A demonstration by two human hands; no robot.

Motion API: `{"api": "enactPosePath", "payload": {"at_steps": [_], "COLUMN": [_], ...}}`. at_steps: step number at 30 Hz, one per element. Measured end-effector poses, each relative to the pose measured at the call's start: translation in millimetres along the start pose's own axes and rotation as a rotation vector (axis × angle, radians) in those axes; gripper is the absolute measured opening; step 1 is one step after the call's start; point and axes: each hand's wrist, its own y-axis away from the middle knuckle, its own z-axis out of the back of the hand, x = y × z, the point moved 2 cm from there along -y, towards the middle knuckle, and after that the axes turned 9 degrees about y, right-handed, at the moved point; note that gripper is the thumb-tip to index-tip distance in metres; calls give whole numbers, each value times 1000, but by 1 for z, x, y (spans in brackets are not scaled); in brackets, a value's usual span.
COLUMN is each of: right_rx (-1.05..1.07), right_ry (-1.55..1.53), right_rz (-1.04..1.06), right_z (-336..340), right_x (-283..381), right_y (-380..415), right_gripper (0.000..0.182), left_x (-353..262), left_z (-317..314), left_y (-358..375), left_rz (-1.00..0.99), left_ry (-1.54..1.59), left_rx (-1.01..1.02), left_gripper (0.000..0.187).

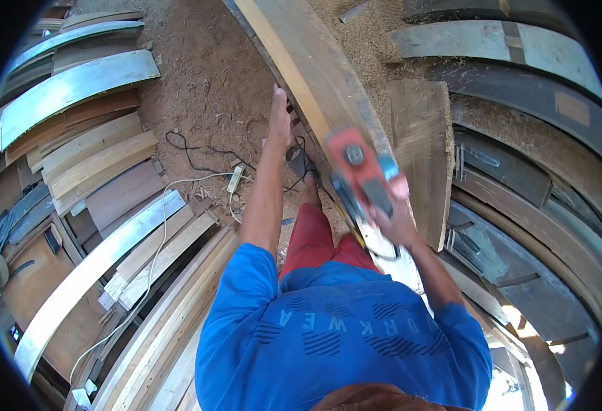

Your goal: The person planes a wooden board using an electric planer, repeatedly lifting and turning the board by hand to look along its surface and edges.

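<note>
My right hand [395,222] is wrapped around the rear handle of a red electric planer [353,156], slightly blurred. The planer sits over a long wooden plank [308,51] that runs from the top of the view down toward my legs. Pale wood shows along the plank's left side, darker wood on its upper face. My left hand [280,122] is beside the plank's left edge, fingers stretched out and pointing forward, with no tool in it. Blurred shavings fly off to the planer's right.
Stacked boards [102,157] line the left side, and more planks and panels [520,144] lie on the right. A white power strip [234,179] and a tangled black cord [191,147] lie on the dirt floor by my foot. Wood shavings [362,41] cover the ground beyond the plank.
</note>
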Motion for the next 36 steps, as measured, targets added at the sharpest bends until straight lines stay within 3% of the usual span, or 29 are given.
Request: {"api": "enactPosePath", "payload": {"at_steps": [1, 3, 4, 5, 7, 10, 13, 14, 15, 16, 18, 20, 23, 26, 29, 32, 34, 36], "right_rx": [161, 54, 107, 162, 86, 69, -173, -245, -27, -285, -276, 38, 86, 120, 0, -75, 102, 13], "right_ry": [-81, -80, -103, -125, -104, -137, -67, -29, -107, -68, -7, -154, -276, -389, -282, -219, -279, -206], "right_rz": [-162, -113, -195, -278, -232, -231, 5, 90, -61, 140, 214, 67, 90, -131, 58, 106, -1, 55], "right_z": [-3, -11, -14, -17, -17, -12, -13, -11, 3, -4, 14, 33, 19, 23, 8, -6, -14, -21], "right_x": [-18, -34, -40, -44, -33, -2, 29, 38, 60, 60, 91, 112, 84, 90, 62, 30, 3, -13], "right_y": [40, 96, 107, 114, 92, 26, -66, -100, -133, -173, -242, -290, -344, -280, -192, -81, -7, 61], "right_gripper": [65, 54, 53, 51, 49, 50, 47, 48, 50, 52, 55, 56, 56, 34, 53, 50, 59, 61], "left_x": [3, 9, 18, 25, 20, 0, 0, 2, 8, 17, 44, 53, 74, 106, 113, 136, 145, 160], "left_z": [-8, -23, -15, -4, 1, 9, 44, 62, 81, 98, 134, 137, 129, 144, 138, 136, 137, 147], "left_y": [6, 16, 9, 3, -5, 5, 39, 52, 66, 82, 117, 154, 198, 240, 257, 268, 269, 266], "left_rz": [-10, -27, -66, -41, 1, 65, 19, 45, 72, 101, 215, 261, 237, 275, 392, 383, 342, 387], "left_ry": [-193, -580, -961, -930, -866, -384, -125, -188, -250, -312, -321, -409, -568, -556, -605, -732, -912, -983], "left_rx": [-66, -201, -290, -275, -244, -161, -507, -529, -551, -573, -538, -530, -544, -553, -530, -443, -338, -264], "left_gripper": [86, 100, 103, 101, 97, 83, 57, 55, 52, 50, 43, 38, 30, 28, 29, 31, 33, 34]}}
